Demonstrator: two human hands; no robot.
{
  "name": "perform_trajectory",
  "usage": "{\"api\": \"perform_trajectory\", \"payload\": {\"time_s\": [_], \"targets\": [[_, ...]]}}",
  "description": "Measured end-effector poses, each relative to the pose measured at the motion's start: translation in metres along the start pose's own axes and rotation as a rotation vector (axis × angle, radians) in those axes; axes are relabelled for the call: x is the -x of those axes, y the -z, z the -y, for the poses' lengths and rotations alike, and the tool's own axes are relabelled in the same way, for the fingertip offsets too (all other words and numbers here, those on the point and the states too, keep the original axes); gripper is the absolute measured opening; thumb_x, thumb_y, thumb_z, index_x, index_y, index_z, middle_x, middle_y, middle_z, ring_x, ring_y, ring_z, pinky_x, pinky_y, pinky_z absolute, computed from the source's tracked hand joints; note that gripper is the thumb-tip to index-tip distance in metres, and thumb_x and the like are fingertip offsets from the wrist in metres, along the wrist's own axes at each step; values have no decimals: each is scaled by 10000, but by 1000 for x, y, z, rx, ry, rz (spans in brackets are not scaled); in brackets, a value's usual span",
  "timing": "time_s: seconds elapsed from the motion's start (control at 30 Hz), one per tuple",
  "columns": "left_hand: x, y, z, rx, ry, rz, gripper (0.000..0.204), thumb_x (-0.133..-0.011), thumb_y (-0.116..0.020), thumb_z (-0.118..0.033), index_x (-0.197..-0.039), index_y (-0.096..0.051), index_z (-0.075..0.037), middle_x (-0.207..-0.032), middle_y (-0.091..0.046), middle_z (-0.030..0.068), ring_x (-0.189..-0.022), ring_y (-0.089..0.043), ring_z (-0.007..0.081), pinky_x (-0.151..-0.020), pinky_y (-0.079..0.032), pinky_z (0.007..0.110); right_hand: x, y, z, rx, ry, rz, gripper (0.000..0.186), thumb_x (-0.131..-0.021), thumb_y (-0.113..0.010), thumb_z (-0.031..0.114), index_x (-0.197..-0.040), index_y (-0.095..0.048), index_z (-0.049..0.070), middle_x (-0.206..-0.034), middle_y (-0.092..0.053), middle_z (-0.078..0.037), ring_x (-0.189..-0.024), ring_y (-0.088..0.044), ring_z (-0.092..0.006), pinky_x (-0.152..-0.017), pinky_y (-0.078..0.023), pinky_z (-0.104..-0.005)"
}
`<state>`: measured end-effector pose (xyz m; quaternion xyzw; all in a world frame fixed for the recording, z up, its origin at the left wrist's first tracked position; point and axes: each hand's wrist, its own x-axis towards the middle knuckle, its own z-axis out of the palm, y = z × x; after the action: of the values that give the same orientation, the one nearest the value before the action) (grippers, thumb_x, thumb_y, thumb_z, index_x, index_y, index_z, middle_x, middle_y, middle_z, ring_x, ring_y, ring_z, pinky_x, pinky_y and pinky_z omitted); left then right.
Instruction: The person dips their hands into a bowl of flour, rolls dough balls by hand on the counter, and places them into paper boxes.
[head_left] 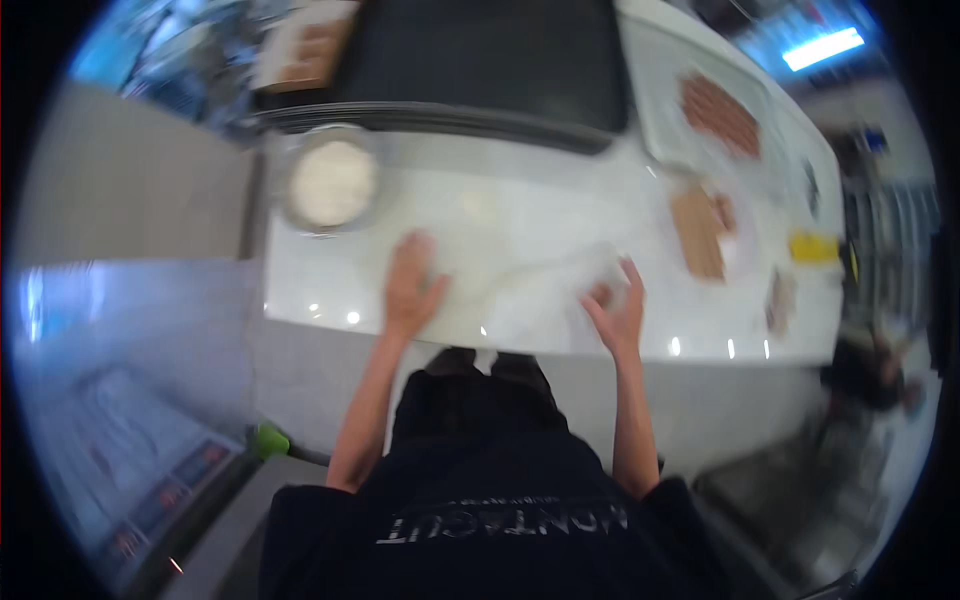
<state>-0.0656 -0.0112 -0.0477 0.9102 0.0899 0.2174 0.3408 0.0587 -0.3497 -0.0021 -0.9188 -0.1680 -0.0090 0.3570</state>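
Observation:
My left hand lies over the white table near its front edge, palm down, fingers stretched out and thumb spread, with nothing in it. Farther off, just beyond its fingertips, stands a round bowl filled with a pale, off-white mass. My right hand is to the right, thumb and index finger apart. Between them shows a small reddish-brown lump; blur hides whether they touch it. A faint smear or film on the table runs between the hands.
A large black tray covers the table's back. At the right are a light tray with reddish-brown pieces, a tan flat slab and a yellow item. The white tabletop ends just before my body.

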Motion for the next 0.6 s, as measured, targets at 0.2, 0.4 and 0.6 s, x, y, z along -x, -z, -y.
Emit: {"api": "perform_trajectory", "payload": {"time_s": [0.2,0.4,0.6], "targets": [[-3,9,-19,-18,129,6,662,-792,-799,-120,-1390,-523,-59,-1468,-463,154,-1332,-445,339,-1052,-436,400,15,18,-10,-3,-158,24,870,-687,-880,164,-1425,-435,50,-1293,-583,-157,-1160,-577,-294,-933,-503,-407],[3,7,-36,-46,295,68,634,-799,-794,-106,-1379,-538,-90,-1364,-544,122,-1241,-499,296,-993,-469,381,30,-1,-2,54,-66,-111,554,-726,-809,30,-1239,-600,41,-1055,-664,-105,-941,-628,-274,-838,-524,-357],[3,13,-36,-72,322,93,619,-791,-791,-97,-1361,-550,-87,-1353,-555,121,-1233,-500,296,-1013,-457,391,31,4,5,47,-68,-90,539,-735,-781,66,-1240,-596,69,-1112,-647,-101,-980,-594,-291,-856,-510,-388]]}}
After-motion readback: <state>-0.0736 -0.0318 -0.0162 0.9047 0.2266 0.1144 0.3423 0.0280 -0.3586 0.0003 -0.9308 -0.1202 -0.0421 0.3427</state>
